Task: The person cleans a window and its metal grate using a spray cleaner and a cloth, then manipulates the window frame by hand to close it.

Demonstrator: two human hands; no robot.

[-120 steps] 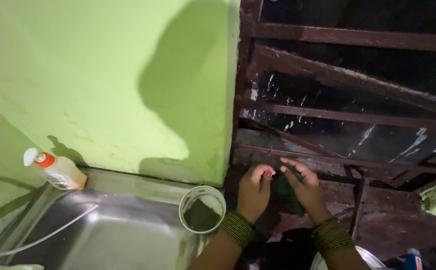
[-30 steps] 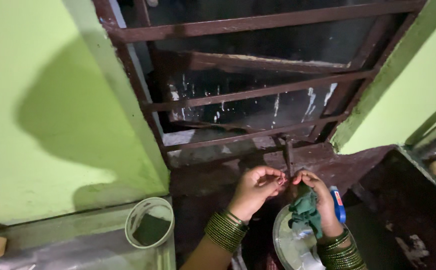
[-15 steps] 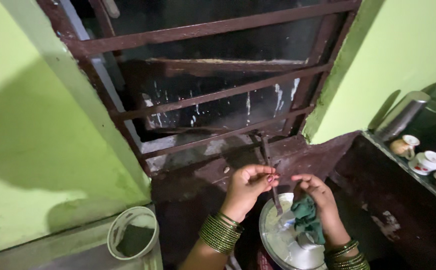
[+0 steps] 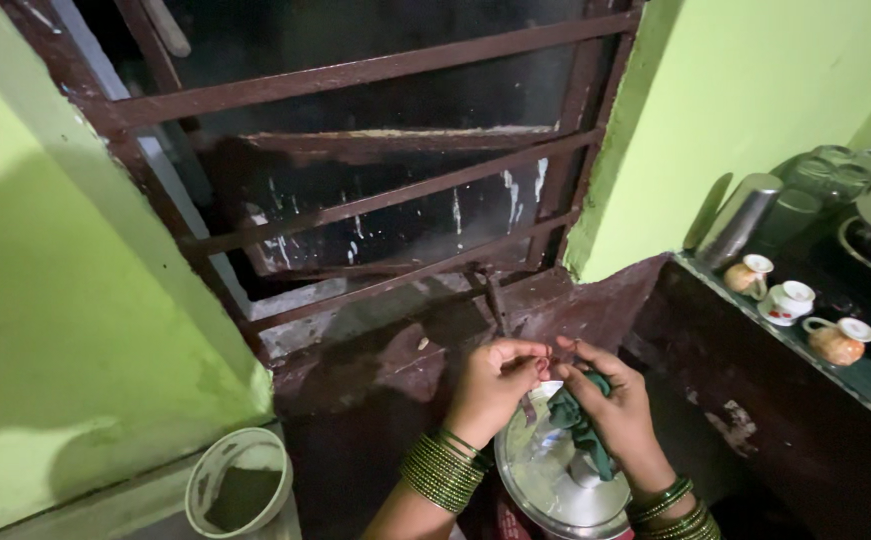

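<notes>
A green cloth (image 4: 581, 420) is gripped in the closed right hand (image 4: 611, 405), hanging lengthwise down from its palm over a steel lid (image 4: 561, 475), while the left hand (image 4: 491, 385) is pinched shut just beside it.

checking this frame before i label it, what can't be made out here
Head view only:
- What the left hand pinches: too small, hidden by its fingertips.
- Green cloth in the right hand: mostly covered by the fingers.
- Steel lid: lower part cut off by the bottom edge, hands overlap it.
- White container: contents dark, unclear.
- Behind the window bars: too dark.
</notes>
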